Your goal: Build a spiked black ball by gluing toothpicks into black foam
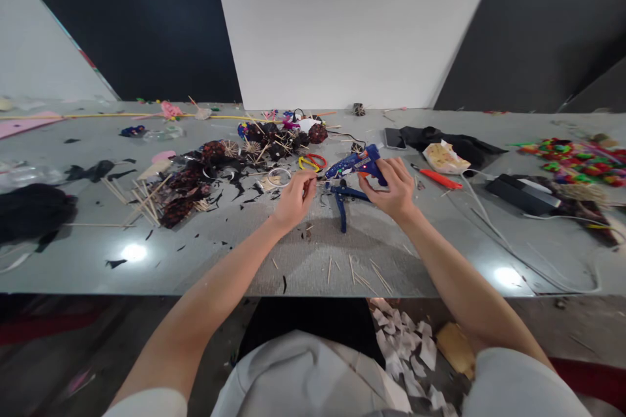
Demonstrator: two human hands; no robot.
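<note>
My right hand [394, 187] is wrapped around the handle of a blue hot glue gun [353, 164], whose nozzle points left. Close to that nozzle, my left hand [296, 199] is closed in a pinch; whatever lies between its fingertips is too small to make out. Blue-handled pliers [341, 205] lie on the table just under the glue gun. Behind my left fingertips is a pair of red and yellow handles [312, 161], and a white ring [278, 177] lies to their left.
Dark balls stuck with sticks [267, 140] are heaped at centre-left, beside loose wooden sticks [147, 202]. Short sticks [352, 269] lie near the front edge. Rightward are a phone [394, 138], an orange cutter [440, 178], a white cable [493, 228] and a black box [523, 194].
</note>
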